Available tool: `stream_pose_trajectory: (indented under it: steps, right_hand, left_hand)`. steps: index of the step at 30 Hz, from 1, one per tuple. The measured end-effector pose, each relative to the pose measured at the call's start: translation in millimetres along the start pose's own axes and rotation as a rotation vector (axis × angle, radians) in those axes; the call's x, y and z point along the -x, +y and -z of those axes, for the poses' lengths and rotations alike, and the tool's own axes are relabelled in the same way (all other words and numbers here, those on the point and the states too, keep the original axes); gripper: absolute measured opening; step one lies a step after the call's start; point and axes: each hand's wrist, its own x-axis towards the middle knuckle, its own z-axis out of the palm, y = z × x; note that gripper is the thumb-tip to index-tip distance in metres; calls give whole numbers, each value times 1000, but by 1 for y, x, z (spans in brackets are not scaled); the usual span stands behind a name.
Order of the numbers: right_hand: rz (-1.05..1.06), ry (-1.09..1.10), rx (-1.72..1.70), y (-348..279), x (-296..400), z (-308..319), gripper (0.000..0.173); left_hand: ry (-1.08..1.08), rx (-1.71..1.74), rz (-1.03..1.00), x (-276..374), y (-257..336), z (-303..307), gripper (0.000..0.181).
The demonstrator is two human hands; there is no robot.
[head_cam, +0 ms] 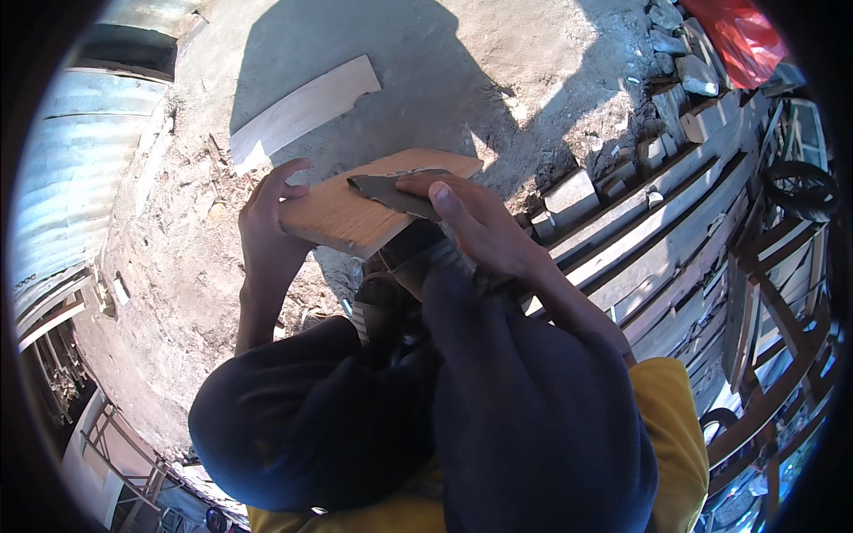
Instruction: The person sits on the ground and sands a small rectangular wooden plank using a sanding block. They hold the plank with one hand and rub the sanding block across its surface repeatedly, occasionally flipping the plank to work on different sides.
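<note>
A flat wooden board (333, 213) lies tilted above my knees and feet. Its left end is in the grip of my left hand (270, 206), with the fingers curled over the edge. My right hand (466, 213) lies on a dark, torn-edged sheet of sandpaper (393, 193), pressing it against the board's upper face near the right side. The fingers are stretched over the sheet and the thumb is raised. Part of the sheet's right side is hidden beneath the hand.
On the ground ahead lies a pale flat board (306, 106) with a notched end. Stacked timber planks (640, 233) run along the right, near a red plastic sheet (740, 40) and a black wheel (800, 190). Corrugated metal sheeting (93, 160) stands at left.
</note>
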Motion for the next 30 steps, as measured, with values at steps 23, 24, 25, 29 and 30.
stream_pose_trajectory:
  steps: [23,24,25,29,30]
  right_hand:
    - [303,-90,-95,39,-9,-4,71]
    - [84,-49,-149,61,-18,5,69]
    - [-138,-8,-209,82,-25,14,68]
    - [-41,77,-102,69,-17,-6,69]
    - [108,105,-43,55,-12,-4,70]
  left_hand:
    - [-28,-4,70,3,-2,9,68]
    - [-20,-6,28,-1,1,7,60]
    - [-16,-9,-10,-3,3,6,52]
    - [-19,-12,55,0,-3,11,61]
    - [-19,-16,34,-2,-5,9,60]
